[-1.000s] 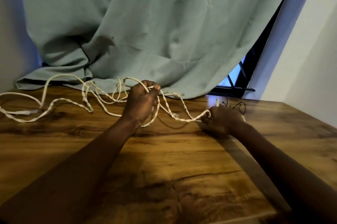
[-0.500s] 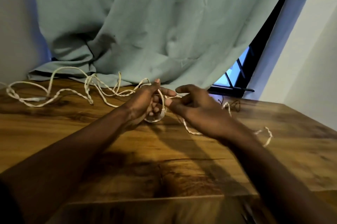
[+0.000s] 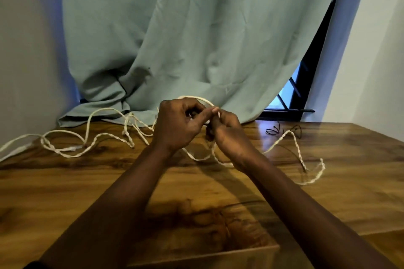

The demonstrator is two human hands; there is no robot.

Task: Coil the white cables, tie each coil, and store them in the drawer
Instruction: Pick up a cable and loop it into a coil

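Observation:
A long white twisted cable (image 3: 102, 137) lies in loose bends across the wooden table (image 3: 87, 192), from the far left edge to a loop on the right (image 3: 314, 177). My left hand (image 3: 178, 125) is raised above the table middle, fingers curled round a loop of the cable that arcs over its knuckles. My right hand (image 3: 227, 135) is right against it, pinching the cable near my left fingertips. Strands hang down from both hands to the table. The open drawer (image 3: 218, 247) shows at the bottom edge below my forearms.
A pale green curtain (image 3: 185, 39) hangs behind the table and bunches on its back edge. Thin black ties (image 3: 275, 131) lie at the back right near the dark window frame (image 3: 306, 85). White walls stand left and right.
My right hand left the cable end on the table and came up to my left hand. Both hands have risen, and a loop now arcs over my left hand.

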